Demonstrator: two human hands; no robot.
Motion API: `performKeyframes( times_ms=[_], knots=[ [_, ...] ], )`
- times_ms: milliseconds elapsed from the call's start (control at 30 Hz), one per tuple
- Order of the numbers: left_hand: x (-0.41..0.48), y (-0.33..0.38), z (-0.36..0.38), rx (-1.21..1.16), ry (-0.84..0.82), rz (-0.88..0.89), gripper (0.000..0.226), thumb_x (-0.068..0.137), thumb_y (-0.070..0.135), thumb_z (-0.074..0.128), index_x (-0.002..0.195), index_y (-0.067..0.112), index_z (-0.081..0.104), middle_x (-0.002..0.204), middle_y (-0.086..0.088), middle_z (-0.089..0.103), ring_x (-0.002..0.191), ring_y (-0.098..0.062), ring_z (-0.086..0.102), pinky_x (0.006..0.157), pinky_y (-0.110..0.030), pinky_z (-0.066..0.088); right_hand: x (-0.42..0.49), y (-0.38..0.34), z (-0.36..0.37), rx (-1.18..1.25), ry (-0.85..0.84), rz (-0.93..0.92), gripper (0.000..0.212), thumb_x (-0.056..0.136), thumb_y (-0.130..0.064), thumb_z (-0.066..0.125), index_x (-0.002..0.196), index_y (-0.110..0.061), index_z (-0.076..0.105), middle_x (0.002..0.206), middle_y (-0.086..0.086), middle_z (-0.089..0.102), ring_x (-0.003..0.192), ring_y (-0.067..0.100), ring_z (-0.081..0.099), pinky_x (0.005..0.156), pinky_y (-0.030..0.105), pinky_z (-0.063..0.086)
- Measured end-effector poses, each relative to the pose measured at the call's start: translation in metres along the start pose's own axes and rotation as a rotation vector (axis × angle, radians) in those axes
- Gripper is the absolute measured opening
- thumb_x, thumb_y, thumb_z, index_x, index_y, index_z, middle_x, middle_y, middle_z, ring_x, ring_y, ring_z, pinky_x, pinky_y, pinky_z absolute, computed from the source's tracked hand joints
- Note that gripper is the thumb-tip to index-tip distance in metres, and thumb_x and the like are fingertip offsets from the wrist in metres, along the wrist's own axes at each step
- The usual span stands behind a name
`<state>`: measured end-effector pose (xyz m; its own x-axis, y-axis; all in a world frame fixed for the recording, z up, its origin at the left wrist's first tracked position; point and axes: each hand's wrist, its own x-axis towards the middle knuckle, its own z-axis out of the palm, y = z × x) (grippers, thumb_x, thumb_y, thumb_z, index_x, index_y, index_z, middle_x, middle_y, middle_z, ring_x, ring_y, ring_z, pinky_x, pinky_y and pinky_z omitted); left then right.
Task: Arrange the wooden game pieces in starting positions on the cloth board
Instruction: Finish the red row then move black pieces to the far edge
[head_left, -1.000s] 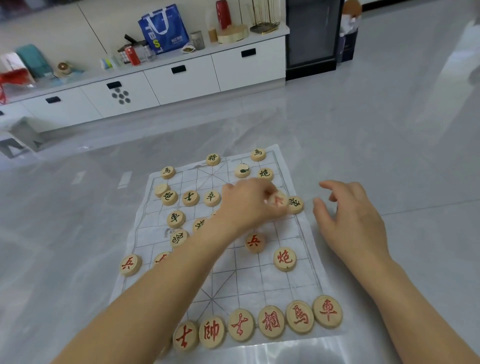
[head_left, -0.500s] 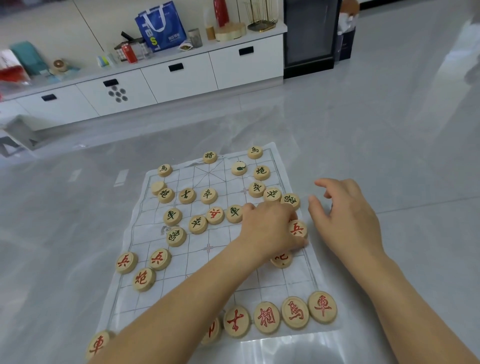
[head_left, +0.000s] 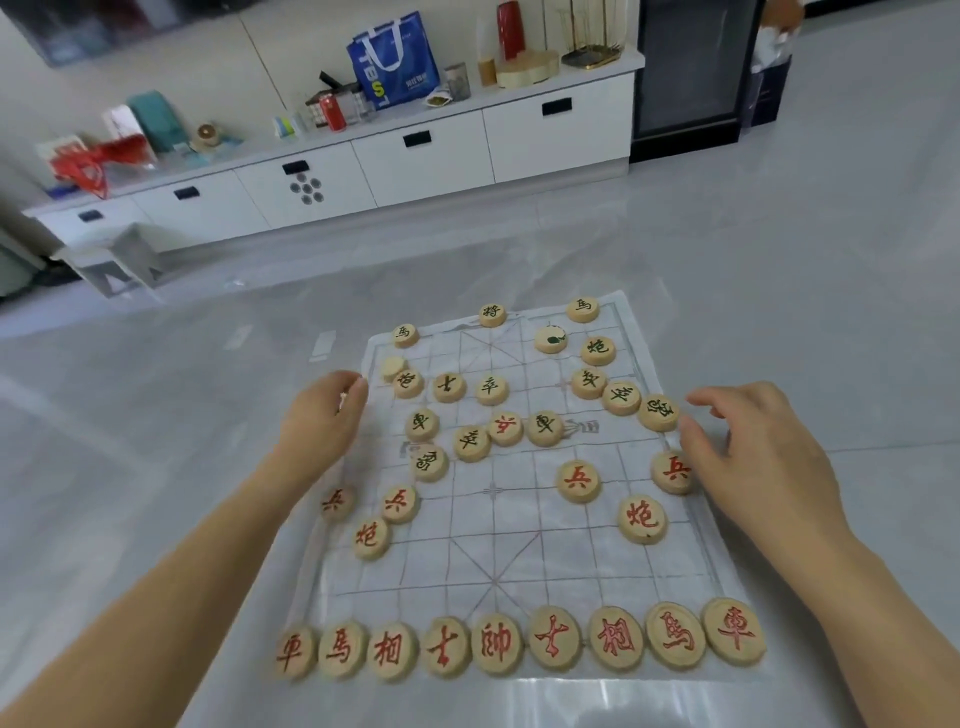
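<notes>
The white cloth board (head_left: 519, 561) lies on the floor. A full row of red pieces (head_left: 496, 647) lines its near edge. Red soldiers (head_left: 577, 480) and red cannons (head_left: 642, 518) sit in the near half. Black pieces (head_left: 491, 389) are scattered over the far half, with one red soldier (head_left: 506, 427) among them. My left hand (head_left: 324, 415) hovers at the cloth's left edge, fingers loosely curled, with nothing seen in them. My right hand (head_left: 753, 452) hangs relaxed at the right edge. Its thumb is close to a red soldier (head_left: 672, 470) and a black piece (head_left: 658, 412).
The board lies on a glossy grey tiled floor (head_left: 779, 312). A low white cabinet (head_left: 415, 161) with a blue bag and clutter on top runs along the far wall. A small stool (head_left: 119, 260) stands at the far left and a dark cabinet (head_left: 691, 78) at the far right.
My left hand let go of a red soldier at the board's right side and swung across to the left edge. The right hand stayed by the right edge.
</notes>
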<state>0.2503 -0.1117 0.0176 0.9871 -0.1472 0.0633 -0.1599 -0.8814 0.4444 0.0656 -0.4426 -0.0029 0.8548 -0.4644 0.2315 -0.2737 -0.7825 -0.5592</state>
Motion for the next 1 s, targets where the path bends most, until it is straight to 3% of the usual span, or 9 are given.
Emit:
performKeyframes(
  times_ms=[133,300,467,600,800,1000],
  knots=[
    [-0.009,-0.053,0.005,0.163,-0.134,0.01,0.052,0.094,0.045,0.028,0.126,0.013,0.053,0.128,-0.01,0.057,0.117,-0.03,0.051,0.096,-0.043,0.04,-0.001,-0.012,0.005,0.01,-0.03,-0.007,0.03,0.088,-0.033,0.053,0.115,-0.021,0.059,0.108,-0.003,0.046,0.068,0.016,0.053,0.063,0.035,0.046],
    [-0.008,-0.074,0.021,0.233,-0.053,0.032,0.069,0.087,0.057,0.01,0.142,0.027,0.04,0.15,0.004,0.037,0.138,-0.02,0.029,0.111,-0.043,0.021,0.007,-0.053,0.02,0.016,-0.109,-0.099,0.022,0.087,-0.033,0.058,0.107,-0.025,0.063,0.103,-0.012,0.045,0.068,0.002,0.05,0.063,0.03,0.043],
    [-0.008,-0.079,0.028,0.182,0.013,0.055,0.063,0.091,0.053,0.018,0.142,0.023,0.039,0.149,0.003,0.038,0.139,-0.02,0.029,0.112,-0.041,0.02,0.036,-0.102,0.049,-0.074,-0.327,-0.199,0.018,0.088,-0.038,0.057,0.103,-0.03,0.062,0.102,-0.014,0.051,0.072,0.001,0.049,0.066,0.024,0.042],
    [-0.007,-0.08,0.031,0.187,-0.013,0.069,0.054,0.095,0.05,0.025,0.144,0.027,0.035,0.151,0.004,0.035,0.14,-0.019,0.026,0.114,-0.045,0.018,0.057,-0.141,0.088,-0.109,-0.387,-0.27,0.018,0.09,-0.036,0.054,0.103,-0.027,0.063,0.102,-0.008,0.055,0.084,0.01,0.051,0.075,0.032,0.047],
    [-0.008,-0.081,0.03,0.176,-0.03,0.083,0.054,0.093,0.045,0.02,0.144,0.032,0.031,0.153,0.004,0.029,0.142,-0.019,0.02,0.116,-0.045,0.015,0.093,-0.194,0.142,-0.092,-0.39,-0.319,0.019,0.09,-0.028,0.052,0.104,-0.025,0.064,0.102,-0.007,0.059,0.09,0.014,0.054,0.073,0.031,0.046],
    [-0.009,-0.083,0.031,0.176,-0.044,0.105,0.054,0.093,0.048,0.014,0.147,0.046,0.01,0.154,0.007,0.026,0.142,-0.02,0.017,0.115,-0.046,0.015,0.145,-0.212,0.178,-0.045,-0.303,-0.212,0.027,0.089,-0.023,0.056,0.115,-0.021,0.06,0.116,0.003,0.056,0.101,0.021,0.054,0.081,0.035,0.048]
  ],
)
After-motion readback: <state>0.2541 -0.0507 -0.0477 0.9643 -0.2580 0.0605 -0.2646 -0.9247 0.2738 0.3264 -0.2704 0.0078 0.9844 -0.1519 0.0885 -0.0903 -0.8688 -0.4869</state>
